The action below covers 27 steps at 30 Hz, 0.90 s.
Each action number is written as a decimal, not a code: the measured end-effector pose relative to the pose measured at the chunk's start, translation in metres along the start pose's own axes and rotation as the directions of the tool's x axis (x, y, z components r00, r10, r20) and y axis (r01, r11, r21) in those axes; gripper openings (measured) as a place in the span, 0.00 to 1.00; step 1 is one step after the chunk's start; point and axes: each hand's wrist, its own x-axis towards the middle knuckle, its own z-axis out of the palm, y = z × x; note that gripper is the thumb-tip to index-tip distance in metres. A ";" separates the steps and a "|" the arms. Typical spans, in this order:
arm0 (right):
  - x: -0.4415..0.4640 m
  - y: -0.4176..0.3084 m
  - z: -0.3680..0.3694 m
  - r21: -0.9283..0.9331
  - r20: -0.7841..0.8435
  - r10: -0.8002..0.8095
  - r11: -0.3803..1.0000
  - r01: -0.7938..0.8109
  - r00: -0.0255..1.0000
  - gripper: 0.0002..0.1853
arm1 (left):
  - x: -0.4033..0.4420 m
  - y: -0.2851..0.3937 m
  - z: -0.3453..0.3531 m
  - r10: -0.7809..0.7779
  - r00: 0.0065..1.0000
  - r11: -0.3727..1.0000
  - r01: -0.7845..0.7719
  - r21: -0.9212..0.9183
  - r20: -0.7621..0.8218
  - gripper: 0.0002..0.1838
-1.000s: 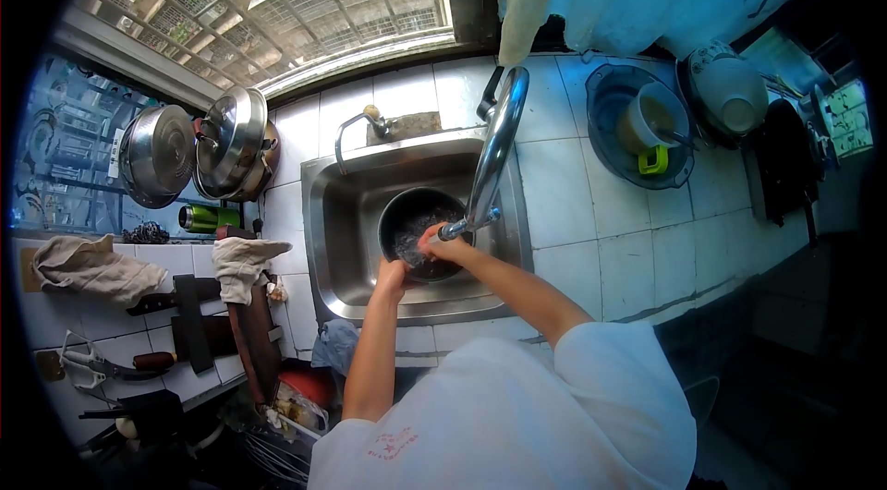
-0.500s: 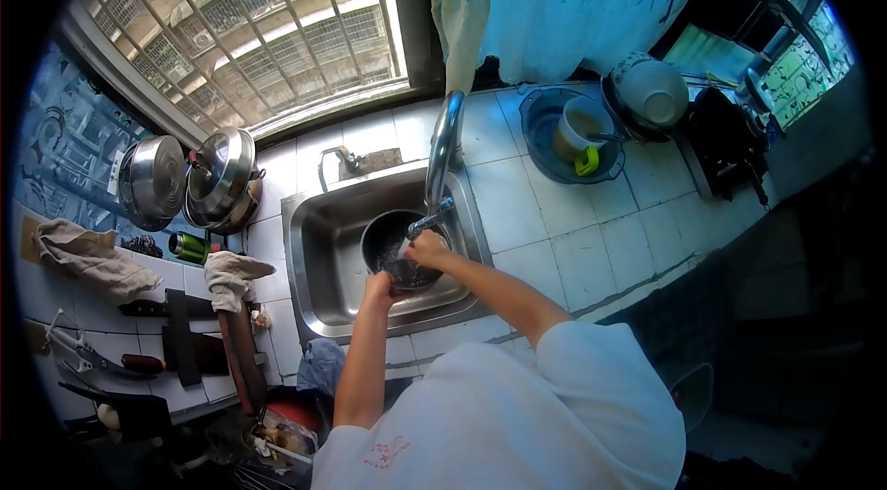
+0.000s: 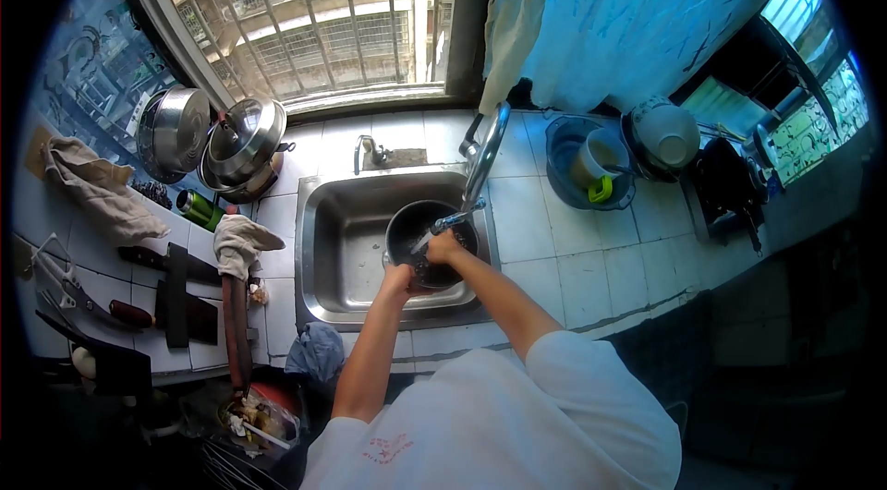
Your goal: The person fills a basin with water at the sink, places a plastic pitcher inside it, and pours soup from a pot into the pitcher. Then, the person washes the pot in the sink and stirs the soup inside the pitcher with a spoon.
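A dark round pot [image 3: 407,224] sits in the right part of the steel sink [image 3: 323,241]. My left hand [image 3: 399,279] is closed on the pot's near left rim. My right hand [image 3: 444,248] reaches over the pot's right side, just below the faucet's spout; its fingers point down into the pot and what they hold, if anything, is hidden. The tall chrome faucet [image 3: 487,153] curves over the sink, and water runs from its end [image 3: 422,241] into the pot. Dark contents in the pot are too blurred to name.
A blue basin [image 3: 561,178] with a cup and a green-handled item stands right of the sink, beside stacked bowls [image 3: 665,134]. Steel pots [image 3: 245,144] and a green bottle [image 3: 196,207] are at the left. Knives [image 3: 199,310] and cloths [image 3: 102,190] lie lower left.
The camera view has shifted and turned. My right hand has moved lower into the pot, while my left hand stays at its rim. Water keeps running.
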 end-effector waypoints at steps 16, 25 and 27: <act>0.015 -0.003 -0.014 0.431 -0.014 -0.272 0.867 0.252 0.962 0.12 | -0.007 0.003 -0.012 0.034 0.999 0.997 -0.033 -0.069 0.024 0.26; -0.015 0.002 -0.047 0.021 -0.078 -0.452 0.890 0.455 0.888 0.10 | -0.002 -0.003 -0.006 0.000 1.000 0.995 -0.002 -0.095 -0.011 0.26; -0.022 0.003 -0.064 -0.179 -0.086 -0.486 0.866 0.466 0.870 0.09 | -0.003 -0.005 -0.004 -0.014 1.000 0.995 0.013 -0.095 -0.006 0.26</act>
